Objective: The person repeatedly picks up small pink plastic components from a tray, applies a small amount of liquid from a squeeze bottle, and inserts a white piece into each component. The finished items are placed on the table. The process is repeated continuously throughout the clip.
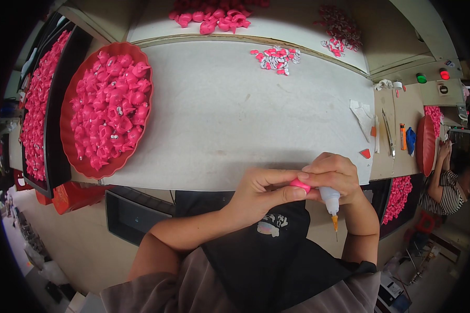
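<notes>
Just past the table's near edge, my two hands meet in front of the black apron. My left hand pinches a small, glossy pink plastic piece between thumb and fingers. A translucent squeeze bottle with an amber needle tip is held in my right hand, its needle pointing down and away from the pink piece. The fingertips of my right hand also touch the pink piece. Which part of the toy it is, and its far side, stay hidden behind the fingers.
A red scalloped tray heaped with pink plastic parts stands at the left of the white tabletop. Small pink-and-white pieces lie at the back. Tweezers, an orange tube and a co-worker are at right.
</notes>
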`<state>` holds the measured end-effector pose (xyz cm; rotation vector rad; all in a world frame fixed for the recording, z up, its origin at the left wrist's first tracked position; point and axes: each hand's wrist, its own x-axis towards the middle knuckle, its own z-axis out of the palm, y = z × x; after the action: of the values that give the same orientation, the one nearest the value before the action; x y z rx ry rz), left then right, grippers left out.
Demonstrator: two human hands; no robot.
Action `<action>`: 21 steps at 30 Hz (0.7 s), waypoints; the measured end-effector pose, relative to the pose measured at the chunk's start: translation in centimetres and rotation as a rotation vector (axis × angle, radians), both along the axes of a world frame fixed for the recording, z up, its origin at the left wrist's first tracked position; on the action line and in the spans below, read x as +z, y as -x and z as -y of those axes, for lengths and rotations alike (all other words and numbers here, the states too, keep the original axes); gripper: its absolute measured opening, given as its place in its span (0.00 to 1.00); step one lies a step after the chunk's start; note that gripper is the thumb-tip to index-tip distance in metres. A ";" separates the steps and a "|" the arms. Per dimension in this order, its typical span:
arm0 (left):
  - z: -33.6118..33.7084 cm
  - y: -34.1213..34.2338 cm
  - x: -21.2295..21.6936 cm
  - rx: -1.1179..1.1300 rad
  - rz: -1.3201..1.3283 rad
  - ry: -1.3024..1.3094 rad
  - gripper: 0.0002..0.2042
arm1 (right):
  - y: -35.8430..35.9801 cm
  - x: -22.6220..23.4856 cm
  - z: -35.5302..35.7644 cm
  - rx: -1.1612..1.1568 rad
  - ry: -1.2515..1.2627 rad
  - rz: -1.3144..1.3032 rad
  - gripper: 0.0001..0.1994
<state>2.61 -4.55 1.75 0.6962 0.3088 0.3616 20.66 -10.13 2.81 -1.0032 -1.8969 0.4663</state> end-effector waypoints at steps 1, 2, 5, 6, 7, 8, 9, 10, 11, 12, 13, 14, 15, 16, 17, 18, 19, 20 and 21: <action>0.0 0.0 0.1 -0.004 0.013 -0.013 0.12 | 0.0 -0.1 0.1 -0.005 -0.030 -0.006 0.15; -0.1 0.0 0.2 -0.008 0.025 -0.026 0.12 | 0.1 -0.1 0.1 -0.006 -0.031 -0.005 0.15; -0.2 0.1 -0.1 0.004 0.025 -0.048 0.12 | 0.2 -0.1 0.1 -0.019 -0.028 0.002 0.16; -0.2 0.1 -0.2 -0.001 0.016 -0.028 0.12 | 0.3 0.2 -0.1 -0.018 -0.019 0.011 0.16; -0.2 0.0 -0.3 -0.007 0.007 -0.008 0.12 | 0.3 0.4 -0.2 -0.019 -0.011 0.020 0.16; -0.2 0.0 -0.3 -0.013 -0.001 0.012 0.12 | 0.3 0.5 -0.3 -0.016 0.001 0.022 0.16; -0.2 0.0 -0.5 -0.009 -0.004 0.008 0.12 | 0.2 0.6 -0.4 -0.012 0.014 0.026 0.16; -0.2 0.0 -0.7 -0.005 -0.006 0.004 0.12 | 0.2 0.6 -0.4 -0.008 0.028 0.030 0.16; -0.1 0.0 -0.8 0.000 -0.009 0.001 0.12 | 0.2 0.6 -0.4 -0.008 0.031 0.034 0.17; -0.2 0.0 -0.7 -0.001 -0.003 0.012 0.12 | 0.2 0.6 -0.4 -0.007 0.033 0.040 0.17; -0.3 -0.1 -0.4 -0.002 0.003 0.024 0.12 | 0.2 0.7 -0.4 -0.005 0.035 0.045 0.17; -0.3 -0.1 -0.2 -0.002 0.009 0.036 0.12 | 0.2 0.7 -0.4 -0.008 0.033 0.042 0.17; -0.3 -0.1 -0.1 -0.004 0.014 0.043 0.12 | 0.2 0.7 -0.3 -0.009 0.031 0.036 0.17; -0.4 -0.1 0.0 -0.006 0.019 0.051 0.12 | 0.2 0.7 -0.3 -0.010 0.029 0.031 0.17; -0.4 -0.2 0.0 -0.008 0.024 0.059 0.12 | 0.2 0.6 -0.3 -0.016 0.024 0.026 0.17; -0.3 -0.1 -0.1 0.002 0.009 0.045 0.12 | 0.3 0.5 -0.3 -0.023 0.018 0.021 0.17; -0.2 -0.1 -0.4 0.012 -0.006 0.031 0.12 | 0.4 0.3 -0.3 -0.031 0.013 0.016 0.17; -0.1 -0.1 -0.5 0.022 -0.021 0.018 0.12 | 0.4 0.3 -0.2 -0.044 0.019 0.009 0.17; -0.2 -0.1 -0.4 0.015 -0.022 0.026 0.12 | 0.5 0.2 -0.2 -0.058 0.026 0.002 0.17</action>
<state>2.70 -4.32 1.35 0.6728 0.3388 0.3639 20.17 -9.97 2.97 -1.0728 -1.8632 0.4568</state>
